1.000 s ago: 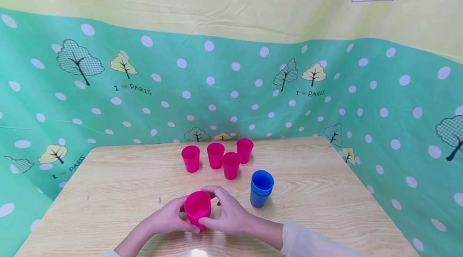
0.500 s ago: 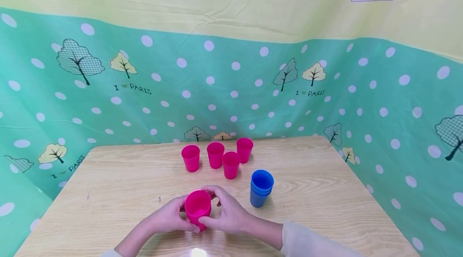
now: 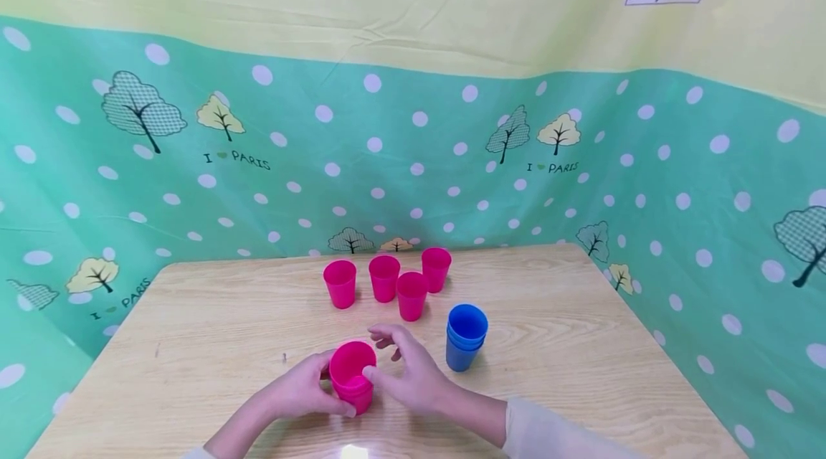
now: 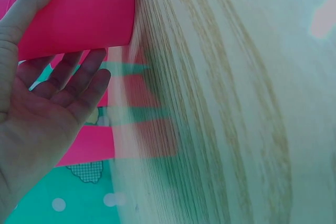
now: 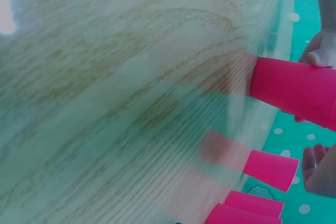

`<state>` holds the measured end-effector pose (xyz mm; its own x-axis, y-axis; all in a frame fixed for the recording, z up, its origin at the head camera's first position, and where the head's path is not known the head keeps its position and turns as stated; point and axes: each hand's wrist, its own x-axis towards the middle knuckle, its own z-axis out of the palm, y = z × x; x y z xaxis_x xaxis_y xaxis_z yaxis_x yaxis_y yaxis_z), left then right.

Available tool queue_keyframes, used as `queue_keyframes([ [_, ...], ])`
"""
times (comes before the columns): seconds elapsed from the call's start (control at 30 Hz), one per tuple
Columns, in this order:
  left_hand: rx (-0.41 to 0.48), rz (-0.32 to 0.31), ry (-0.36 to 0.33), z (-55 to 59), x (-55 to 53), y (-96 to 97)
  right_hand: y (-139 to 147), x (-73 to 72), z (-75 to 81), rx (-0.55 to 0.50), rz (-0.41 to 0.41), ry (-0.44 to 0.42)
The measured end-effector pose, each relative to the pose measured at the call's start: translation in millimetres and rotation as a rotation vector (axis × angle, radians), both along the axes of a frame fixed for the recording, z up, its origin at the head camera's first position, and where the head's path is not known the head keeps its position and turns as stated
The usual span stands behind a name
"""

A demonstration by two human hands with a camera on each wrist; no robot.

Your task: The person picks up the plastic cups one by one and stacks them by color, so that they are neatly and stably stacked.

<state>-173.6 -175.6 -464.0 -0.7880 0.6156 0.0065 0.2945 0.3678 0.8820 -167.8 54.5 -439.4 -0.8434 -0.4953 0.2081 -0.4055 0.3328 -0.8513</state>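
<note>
A green and cream cloth (image 3: 413, 136) printed with dots and trees hangs behind the wood-grain table (image 3: 548, 315). The left hand (image 3: 303, 387) and right hand (image 3: 413, 376) work near the table's front edge. The right is the one that has changed: half a second ago it clasped the pink stack (image 3: 351, 391), and now its fingers are off the far side, spread and loosely bent. Its thumb overlaps the rim in the head view, though I cannot tell whether it touches. The left hand keeps its grip, thumb at the front and fingers curved behind. I take this to mean that the stack sits steadily enough for one hand, leaving the right free.

That stack stands upright on the table, left of the blue stack (image 3: 464, 341); both wrist views show its base meeting its reflection. Farther back stand four single pink cups (image 3: 384, 280), all apparent only from the head camera, which alone looks into the stack's mouth. The smallest details come from the wrists: the right shows clear space between the right fingertips (image 5: 319, 156) and the stack, the left shows the left fingers' inner sides.
</note>
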Motion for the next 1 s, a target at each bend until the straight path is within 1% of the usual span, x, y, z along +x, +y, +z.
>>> queue_keyframes([
  [0.1, -0.007, 0.003, -0.004, -0.3, -0.4, 0.3, 0.3, -1.7, -1.3, -0.038, -0.083, -0.006],
  [0.3, -0.009, 0.000, 0.005, -0.6, -0.9, -0.1, -0.5, -5.2, -5.1, -0.123, -0.256, -0.061],
  [0.43, -0.009, -0.002, 0.007, -0.4, -1.0, -0.2, -1.3, -8.1, -9.1, -0.187, -0.345, -0.096],
  [0.53, -0.008, -0.004, 0.007, -0.3, -1.0, -0.2, -0.8, -10.7, -12.4, -0.222, -0.386, -0.125],
  [0.67, -0.002, -0.005, -0.002, -0.4, -1.2, -0.1, 0.2, -12.4, -16.9, -0.235, -0.418, -0.155],
  [0.9, 0.000, -0.006, -0.017, -0.3, -1.8, 0.3, -1.2, -14.7, -28.8, -0.264, -0.473, -0.177],
  [1.0, 0.001, -0.004, -0.022, 0.0, -1.7, 0.4, -1.7, -17.1, -35.0, -0.257, -0.505, -0.177],
])
